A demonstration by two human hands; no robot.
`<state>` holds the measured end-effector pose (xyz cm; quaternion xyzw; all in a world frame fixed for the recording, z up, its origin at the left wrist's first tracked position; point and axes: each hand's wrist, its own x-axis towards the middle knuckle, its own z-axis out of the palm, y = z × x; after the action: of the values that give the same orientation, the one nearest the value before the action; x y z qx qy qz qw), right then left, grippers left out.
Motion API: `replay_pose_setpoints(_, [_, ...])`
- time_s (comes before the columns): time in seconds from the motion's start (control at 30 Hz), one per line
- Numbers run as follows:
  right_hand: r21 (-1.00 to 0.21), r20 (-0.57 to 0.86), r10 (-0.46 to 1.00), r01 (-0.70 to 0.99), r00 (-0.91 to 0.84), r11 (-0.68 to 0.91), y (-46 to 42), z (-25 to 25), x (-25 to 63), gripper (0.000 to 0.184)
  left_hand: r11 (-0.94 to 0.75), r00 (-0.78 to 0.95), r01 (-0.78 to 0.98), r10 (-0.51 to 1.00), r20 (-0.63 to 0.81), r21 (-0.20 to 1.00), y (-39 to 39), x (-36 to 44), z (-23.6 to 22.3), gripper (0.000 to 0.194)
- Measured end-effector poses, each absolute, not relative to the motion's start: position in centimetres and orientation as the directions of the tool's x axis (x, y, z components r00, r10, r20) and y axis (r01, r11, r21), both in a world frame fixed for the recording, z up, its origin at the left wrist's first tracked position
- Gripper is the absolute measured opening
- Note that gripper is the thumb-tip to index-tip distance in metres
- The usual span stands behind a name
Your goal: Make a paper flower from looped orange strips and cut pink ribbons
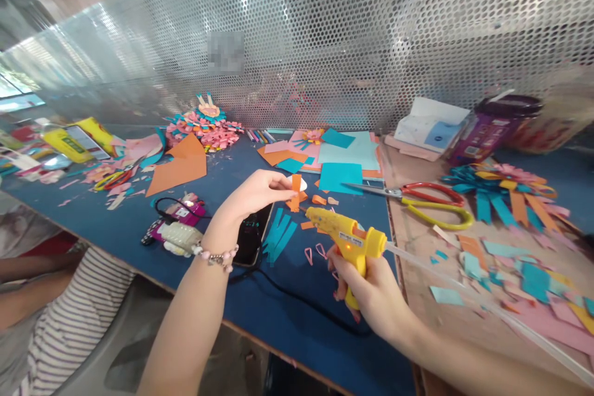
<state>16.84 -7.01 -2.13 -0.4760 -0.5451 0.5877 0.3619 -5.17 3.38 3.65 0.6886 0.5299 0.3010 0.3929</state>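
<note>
My left hand (pixel 263 190) pinches a small orange paper strip (pixel 296 192) between thumb and fingers, above the blue table. In my right hand (pixel 362 284) is a yellow hot glue gun (pixel 346 238), its nozzle pointing left, close below the strip. A long clear glue stick (pixel 427 272) sticks out of the gun's back. Under and around the nozzle lie small orange paper loops (pixel 318 200) and pink paper loops (pixel 320 250). Teal paper strips (pixel 281 234) lie beneath my left hand, beside a dark phone (pixel 254 238).
Red-and-yellow scissors (pixel 431 198) lie right of stacked coloured paper (pixel 350 158). Paper scraps (pixel 533 284) and a ribbon-like paper flower (pixel 501 195) cover the right side. A pink paper-flower pile (pixel 204 127) stands before the perforated metal panel (pixel 325 37). Another person's striped clothing (pixel 78 322) shows at left.
</note>
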Motion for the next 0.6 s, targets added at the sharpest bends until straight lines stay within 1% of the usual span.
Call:
replay_pose_setpoints(0.1, [-0.983,-0.164,0.928,0.136,-0.335,-0.125,-7.1,-1.4,16.8,0.031,-0.131,0.253,0.499,0.967,0.001,0.857,3.4,-5.1,3.6,0.016])
replay_pose_setpoints(0.2, [-0.973,-0.200,0.918,0.182,-0.343,-0.145,-6.9,-1.3,16.7,0.030,-0.133,0.244,0.500,0.970,0.008,0.855,3.3,-5.2,3.8,0.016])
replay_pose_setpoints(0.27, [-0.971,-0.209,0.921,0.178,-0.329,-0.157,-7.0,-1.5,16.7,0.030,-0.129,0.232,0.489,0.973,0.014,0.863,3.3,-5.2,3.8,0.015])
replay_pose_setpoints(0.33, [-0.978,-0.188,0.935,0.144,-0.302,-0.151,-7.2,-1.7,16.7,0.035,-0.119,0.198,0.445,0.980,0.032,0.887,3.3,-5.2,3.8,0.017])
replay_pose_setpoints(0.4, [-0.988,-0.144,0.951,0.085,-0.273,-0.125,-7.4,-1.4,16.8,0.039,-0.138,0.097,0.379,0.989,0.109,0.915,3.4,-5.2,3.9,0.020])
replay_pose_setpoints(0.5, [-0.999,-0.038,0.960,0.022,-0.279,-0.034,-7.1,0.4,16.8,0.038,-0.265,-0.179,0.252,0.933,0.314,0.931,3.7,-5.6,4.3,0.020])
replay_pose_setpoints(0.57, [-0.996,0.068,0.964,0.042,-0.257,0.081,-5.7,2.4,16.6,0.034,-0.391,-0.328,0.111,0.854,0.405,0.914,3.6,-6.0,5.0,0.019])
replay_pose_setpoints(0.6, [-0.983,0.141,0.957,0.075,-0.254,0.165,-4.5,3.5,16.3,0.034,-0.460,-0.382,0.036,0.814,0.437,0.887,3.5,-6.2,5.4,0.018])
